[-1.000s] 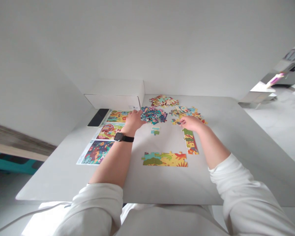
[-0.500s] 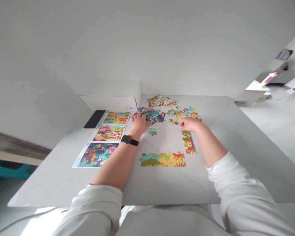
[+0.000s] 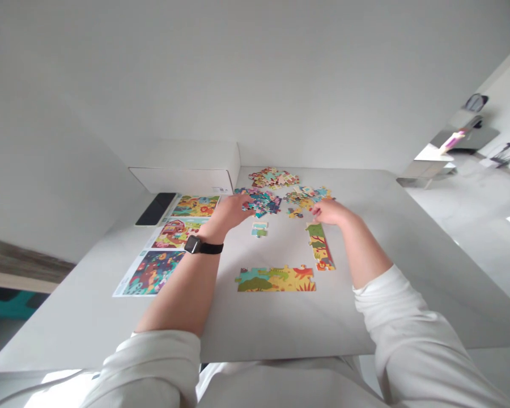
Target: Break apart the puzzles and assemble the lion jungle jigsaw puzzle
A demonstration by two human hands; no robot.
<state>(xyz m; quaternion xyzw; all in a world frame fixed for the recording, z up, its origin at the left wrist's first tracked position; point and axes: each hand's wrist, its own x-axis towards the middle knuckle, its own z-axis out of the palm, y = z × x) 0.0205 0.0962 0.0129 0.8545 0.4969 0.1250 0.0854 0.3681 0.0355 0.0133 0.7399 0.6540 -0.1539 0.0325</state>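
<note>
My left hand is at the left edge of a pile of dark blue and pink puzzle pieces, its thumb and fingers a little apart. My right hand is at the front of a pile of yellow and light blue pieces, its fingers curled together; whatever they may hold is hidden. Just below it lies a joined upright strip with a tree and a lion. Nearer me is a wider joined section with a green bush and a crocodile. Two small joined pieces lie between the hands.
Picture sheets lie at the left, with a black phone beside them. A white box stands behind, against the wall. Another pile of reddish pieces is at the back of the white table.
My left hand has turned onto its side and shifted left across the dark pile. My right hand has lifted slightly off the top of the upright strip. The view has shifted a little.
</note>
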